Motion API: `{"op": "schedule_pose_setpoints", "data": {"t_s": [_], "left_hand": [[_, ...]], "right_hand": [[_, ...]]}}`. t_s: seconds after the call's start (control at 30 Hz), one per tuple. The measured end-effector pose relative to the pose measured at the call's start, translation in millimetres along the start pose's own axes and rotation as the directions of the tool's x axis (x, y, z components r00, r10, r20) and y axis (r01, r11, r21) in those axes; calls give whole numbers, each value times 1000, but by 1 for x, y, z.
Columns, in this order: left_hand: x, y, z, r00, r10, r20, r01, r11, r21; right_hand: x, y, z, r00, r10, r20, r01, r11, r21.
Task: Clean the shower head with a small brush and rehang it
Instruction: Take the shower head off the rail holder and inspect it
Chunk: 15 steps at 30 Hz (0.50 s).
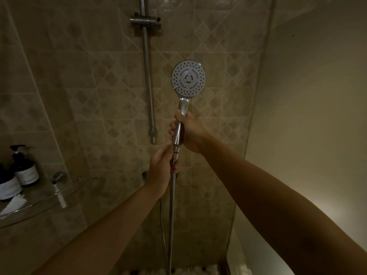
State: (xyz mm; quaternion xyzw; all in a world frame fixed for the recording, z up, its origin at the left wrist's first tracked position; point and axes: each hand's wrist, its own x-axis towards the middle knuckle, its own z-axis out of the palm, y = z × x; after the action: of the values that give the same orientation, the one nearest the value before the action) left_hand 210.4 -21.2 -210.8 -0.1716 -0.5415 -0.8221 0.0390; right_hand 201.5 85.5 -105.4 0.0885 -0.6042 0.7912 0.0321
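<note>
The shower head [188, 78] is round, with a pale dotted face turned toward me, held upright in front of the tiled wall. My right hand [190, 132] grips its chrome handle just below the head. My left hand [161, 167] is closed around the top of the metal hose [171, 215], right under the handle's connector. The hose hangs straight down from there. The empty chrome holder [146, 20] sits high on the vertical slide rail [148, 76], up and to the left of the head. No brush is in view.
A glass corner shelf [39, 203] at the lower left carries dark pump bottles [24, 167] with pale labels. A glass panel edge [256, 96] runs down the right side of the tiled wall. A plain wall fills the right.
</note>
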Motion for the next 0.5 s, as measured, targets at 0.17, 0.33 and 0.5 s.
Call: {"op": "schedule_pose_setpoints", "data": {"t_s": [0.17, 0.33, 0.5], "left_hand": [[6, 0, 0, 999, 28, -20, -26, 996, 81], [4, -6, 0, 1000, -19, 11, 19, 999, -27], [7, 8, 5, 999, -38, -10, 37, 996, -86]], "right_hand": [[1, -6, -1, 999, -31, 5, 31, 999, 28], [1, -2, -3, 1000, -7, 7, 7, 1000, 4], [2, -9, 1, 1000, -21, 2, 21, 1000, 19]]}}
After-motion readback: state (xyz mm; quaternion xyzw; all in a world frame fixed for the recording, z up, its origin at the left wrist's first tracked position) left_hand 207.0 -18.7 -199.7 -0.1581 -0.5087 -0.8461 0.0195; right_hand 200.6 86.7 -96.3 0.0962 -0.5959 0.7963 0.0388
